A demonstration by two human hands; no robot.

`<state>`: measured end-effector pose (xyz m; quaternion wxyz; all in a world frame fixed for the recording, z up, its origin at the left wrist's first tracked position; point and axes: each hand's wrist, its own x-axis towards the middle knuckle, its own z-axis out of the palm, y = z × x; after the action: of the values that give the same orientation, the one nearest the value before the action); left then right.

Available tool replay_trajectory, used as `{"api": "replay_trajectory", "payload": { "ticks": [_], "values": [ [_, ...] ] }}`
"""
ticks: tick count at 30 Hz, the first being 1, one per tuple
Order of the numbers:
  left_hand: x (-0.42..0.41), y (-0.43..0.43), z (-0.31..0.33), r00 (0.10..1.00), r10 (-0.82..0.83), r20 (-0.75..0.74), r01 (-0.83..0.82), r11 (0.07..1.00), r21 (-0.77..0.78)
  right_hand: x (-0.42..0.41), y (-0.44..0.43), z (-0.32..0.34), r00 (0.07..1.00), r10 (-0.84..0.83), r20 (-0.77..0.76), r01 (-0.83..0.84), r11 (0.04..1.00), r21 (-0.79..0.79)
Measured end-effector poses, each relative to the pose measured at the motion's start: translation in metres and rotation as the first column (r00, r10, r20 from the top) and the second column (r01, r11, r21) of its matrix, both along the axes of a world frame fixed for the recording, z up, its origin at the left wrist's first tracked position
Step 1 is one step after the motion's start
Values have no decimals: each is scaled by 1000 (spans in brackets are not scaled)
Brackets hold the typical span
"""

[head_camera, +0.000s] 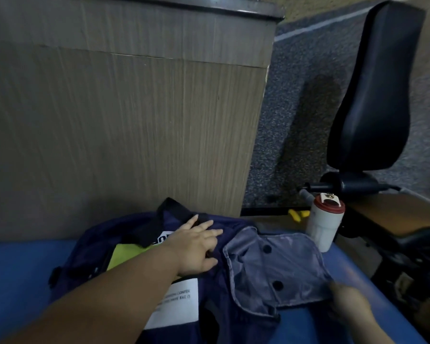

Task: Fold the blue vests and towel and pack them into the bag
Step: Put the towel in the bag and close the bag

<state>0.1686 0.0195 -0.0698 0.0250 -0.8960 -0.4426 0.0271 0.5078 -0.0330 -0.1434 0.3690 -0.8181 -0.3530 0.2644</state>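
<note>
Panelling [124, 120] of wood grain closes off the far left of the scene. Below it the blue padded bench [18, 281] runs across the near edge and carries all the task items.

The navy bag [97, 239] lies at the bench centre-left with its mouth gaping. A black strap [169, 207] stands up at its far side and a white label [176, 304] shows on its near face. A lime-green cloth [127, 254] shows inside the mouth. It may be the towel, but that cannot be confirmed.

The grey-blue vest [283, 269], with two black snaps, lies unfolded just right of the bag. Its left edge overlaps the navy fabric. Its long axis runs from far left to near right. A white bottle [323, 227] with a red cap stands at the far right, touching or just beyond the vest's far corner.

The left hand [196, 247] rests flat on the bag's right side, fingers straight and spread, gripping nothing. The vest lies immediately to its right. The right hand [348, 306] is at the vest's near-right corner, touching or just beside it. It is blurred, and it cannot be told whether its fingers are pinching the cloth.

Assessment: the vest is not yet folded or packed. The right hand is the nearer one for lifting that corner. A fold would carry the corner leftward, toward the left hand and the bag mouth.
</note>
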Motion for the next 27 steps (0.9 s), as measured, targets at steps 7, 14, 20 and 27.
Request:
{"api": "replay_trajectory", "payload": {
  "ticks": [7, 14, 20, 27],
  "values": [
    [30, 12, -2, 982, -35, -185, 34, 999, -7, -13, 18, 5, 903, 165, 397, -62, 964, -260],
    [57, 24, -16, 950, -109, -291, 131, 990, 56, -24, 36, -6, 767, 191, 612, -90, 977, -193],
    [73, 38, -33, 903, -212, -372, 230, 973, 2, -33, 50, -9, 653, 283, 702, -83, 949, -304],
    [79, 41, -37, 921, -171, -350, 159, 985, -64, -31, 58, -10, 666, 303, 682, -83, 938, -335]
  ]
}}
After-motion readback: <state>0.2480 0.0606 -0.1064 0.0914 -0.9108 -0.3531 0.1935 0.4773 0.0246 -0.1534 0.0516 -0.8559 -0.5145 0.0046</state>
